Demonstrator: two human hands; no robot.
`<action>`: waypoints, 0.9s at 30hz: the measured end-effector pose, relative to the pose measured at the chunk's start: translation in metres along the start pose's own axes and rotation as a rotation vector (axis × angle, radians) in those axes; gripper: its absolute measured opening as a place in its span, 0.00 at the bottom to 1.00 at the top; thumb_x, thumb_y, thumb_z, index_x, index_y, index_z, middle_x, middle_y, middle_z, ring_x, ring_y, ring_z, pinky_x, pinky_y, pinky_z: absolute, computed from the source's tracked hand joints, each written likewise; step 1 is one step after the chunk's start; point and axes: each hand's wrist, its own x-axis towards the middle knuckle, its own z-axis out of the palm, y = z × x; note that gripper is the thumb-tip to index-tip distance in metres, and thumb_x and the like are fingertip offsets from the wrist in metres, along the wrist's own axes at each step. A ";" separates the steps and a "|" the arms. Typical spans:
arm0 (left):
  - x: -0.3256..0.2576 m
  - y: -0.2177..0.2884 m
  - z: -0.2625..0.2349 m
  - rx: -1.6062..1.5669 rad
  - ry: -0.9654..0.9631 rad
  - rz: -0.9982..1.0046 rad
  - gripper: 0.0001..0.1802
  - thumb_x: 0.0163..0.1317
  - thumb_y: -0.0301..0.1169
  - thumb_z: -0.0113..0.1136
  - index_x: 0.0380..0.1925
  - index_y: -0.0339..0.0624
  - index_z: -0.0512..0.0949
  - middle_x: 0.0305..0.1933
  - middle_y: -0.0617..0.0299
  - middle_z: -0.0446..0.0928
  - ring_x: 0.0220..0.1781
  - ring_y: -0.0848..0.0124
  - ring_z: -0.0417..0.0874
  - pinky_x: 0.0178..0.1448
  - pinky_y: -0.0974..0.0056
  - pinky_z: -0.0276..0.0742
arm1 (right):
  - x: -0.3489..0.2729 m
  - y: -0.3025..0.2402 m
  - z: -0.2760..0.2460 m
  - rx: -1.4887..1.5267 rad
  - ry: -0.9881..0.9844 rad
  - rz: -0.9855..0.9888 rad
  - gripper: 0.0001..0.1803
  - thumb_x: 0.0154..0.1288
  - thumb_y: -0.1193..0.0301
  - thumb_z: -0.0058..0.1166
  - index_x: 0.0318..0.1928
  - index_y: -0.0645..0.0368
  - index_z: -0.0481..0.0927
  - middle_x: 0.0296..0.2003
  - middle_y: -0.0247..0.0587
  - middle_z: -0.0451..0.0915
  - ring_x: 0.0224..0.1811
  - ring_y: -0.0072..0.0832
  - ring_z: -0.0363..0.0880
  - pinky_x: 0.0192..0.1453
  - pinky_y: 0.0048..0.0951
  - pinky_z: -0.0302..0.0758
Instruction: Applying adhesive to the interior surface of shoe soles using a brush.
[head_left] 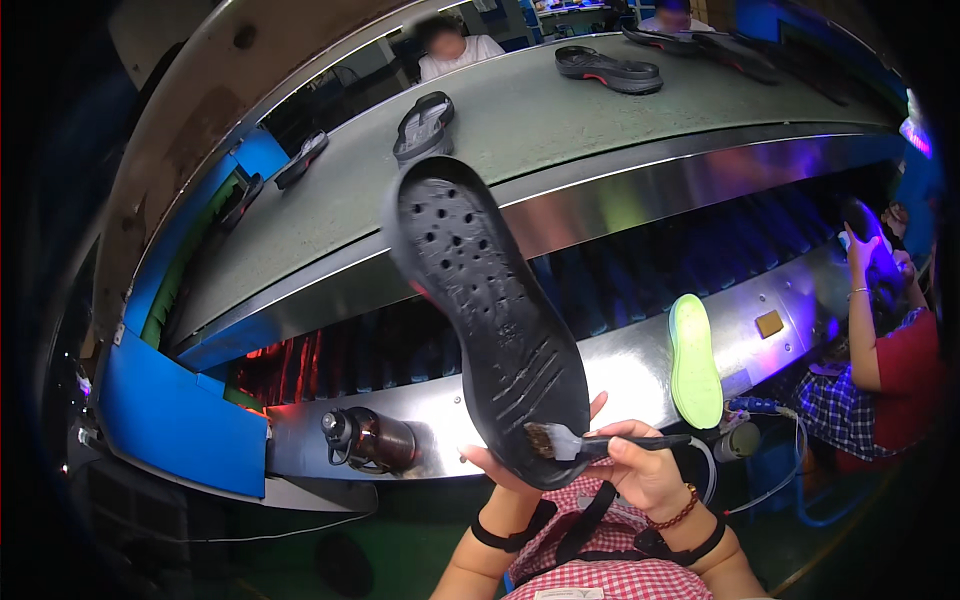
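Sole (490,320), black and pierced with holes at its far end, fills the middle of the head view, held up in front of the belt (520,130) and above the metal ledge (620,370). Its long axis runs from upper left, the holed end, down to lower right, the end nearest the wearer. The left hand (508,478) has this near end from below and from the left, its fingers part-open and curved to the sole's breadth; most of the palm is hidden, and a fingertip past the right edge seems to be of the same hand. The right hand (648,478) is just right of that end, its thumb and fingers closed on the handle of a brush (566,443). The brush lies nearly level, across the sole's long axis, handle to the right and bristles to the left, and the bristles appear to touch the near end's face. The slanting grooves and the holes lie up and to the left of the bristles, away from both hands. On the ledge, a green sole (695,362) lies to the right with a small block (769,323) beyond it, and a dark bottle (370,440) stands to the left. Far right, a co-worker (905,370) holds a dark piece.
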 end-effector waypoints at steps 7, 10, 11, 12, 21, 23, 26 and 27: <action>0.008 0.013 -0.028 -0.005 -0.100 -0.262 0.48 0.51 0.65 0.49 0.64 0.42 0.57 0.64 0.47 0.60 0.62 0.50 0.66 0.64 0.37 0.60 | 0.000 -0.007 0.004 -0.943 -0.193 -0.209 0.11 0.54 0.79 0.58 0.41 0.64 0.81 0.37 0.40 0.81 0.36 0.20 0.76 0.39 0.19 0.72; 0.007 0.013 -0.029 -0.177 -0.038 -0.267 0.51 0.47 0.65 0.49 0.63 0.38 0.57 0.62 0.42 0.61 0.59 0.46 0.68 0.62 0.41 0.65 | 0.004 -0.018 0.001 -0.916 -0.359 -0.199 0.12 0.53 0.79 0.60 0.40 0.63 0.82 0.38 0.43 0.81 0.37 0.22 0.77 0.42 0.22 0.74; 0.008 0.015 -0.030 -0.142 -0.054 -0.276 0.50 0.48 0.65 0.49 0.63 0.38 0.57 0.63 0.42 0.60 0.59 0.45 0.68 0.61 0.39 0.65 | 0.006 -0.022 0.000 -0.834 -0.465 -0.159 0.12 0.53 0.79 0.60 0.41 0.63 0.82 0.38 0.44 0.81 0.37 0.23 0.78 0.44 0.23 0.74; 0.008 0.018 -0.031 -0.108 -0.069 -0.285 0.49 0.50 0.64 0.49 0.63 0.39 0.57 0.63 0.42 0.60 0.60 0.45 0.68 0.60 0.38 0.65 | 0.003 -0.028 0.007 -0.835 -0.405 -0.098 0.13 0.52 0.79 0.60 0.41 0.64 0.82 0.38 0.44 0.82 0.40 0.26 0.79 0.46 0.24 0.74; 0.012 0.034 -0.028 0.024 -0.060 -0.496 0.43 0.50 0.53 0.51 0.60 0.32 0.61 0.58 0.41 0.67 0.55 0.50 0.73 0.60 0.50 0.70 | 0.021 -0.064 0.011 -1.112 -0.804 -0.115 0.13 0.52 0.78 0.60 0.41 0.64 0.81 0.39 0.48 0.81 0.43 0.33 0.81 0.48 0.27 0.77; 0.010 0.038 -0.036 0.226 0.010 -0.608 0.41 0.51 0.50 0.52 0.59 0.31 0.62 0.57 0.43 0.69 0.55 0.54 0.74 0.60 0.55 0.70 | 0.024 -0.062 0.010 -1.214 -0.678 -0.282 0.12 0.53 0.78 0.60 0.41 0.64 0.80 0.40 0.48 0.81 0.44 0.34 0.81 0.49 0.28 0.76; 0.010 0.038 -0.046 0.020 0.070 -0.730 0.33 0.55 0.42 0.52 0.56 0.29 0.65 0.53 0.44 0.72 0.51 0.57 0.77 0.59 0.57 0.71 | 0.024 -0.056 0.005 -1.172 -0.832 -0.119 0.13 0.54 0.79 0.59 0.42 0.63 0.80 0.42 0.46 0.81 0.45 0.34 0.81 0.50 0.29 0.76; 0.010 0.040 -0.050 -0.016 0.083 -0.811 0.30 0.56 0.40 0.52 0.54 0.28 0.66 0.52 0.44 0.73 0.50 0.57 0.78 0.59 0.57 0.72 | 0.024 -0.062 0.005 -1.206 -0.889 -0.144 0.13 0.54 0.78 0.59 0.42 0.63 0.79 0.42 0.47 0.81 0.45 0.35 0.80 0.50 0.30 0.76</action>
